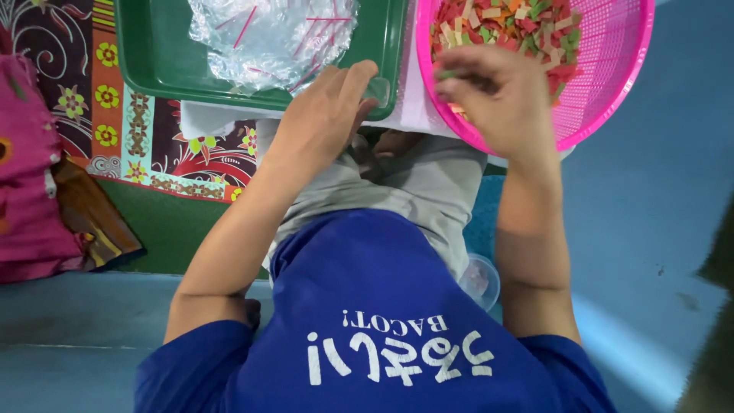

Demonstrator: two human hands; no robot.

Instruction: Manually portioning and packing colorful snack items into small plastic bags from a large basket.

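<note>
The person sits on the floor, seen from above, in a blue shirt and grey trousers. The left hand (325, 107) rests on the near rim of a green tray (153, 61), palm down, fingers (359, 76) stretched almost flat and lying over the edge; it grips nothing that I can make out. Inside the tray lies a crumpled clear bag (267, 38) with thin pink strips showing through it. Just right of the tray, touching a white sheet (409, 107) under its near corner, stands a pink basket (612, 61) filled with small flat pieces (505, 23) in red, green, orange and cream. The right hand (501, 95) reaches over the basket's near rim, fingers (451, 80) curled and pinched together at the edge of the heap; a bit of green shows at the fingertips, though I cannot tell how much it has hold of. A patterned mat (115, 115) lies under the tray's left side, a pink cloth (30, 168) further left, and a clear cup (480, 279) sits by the right elbow.
</note>
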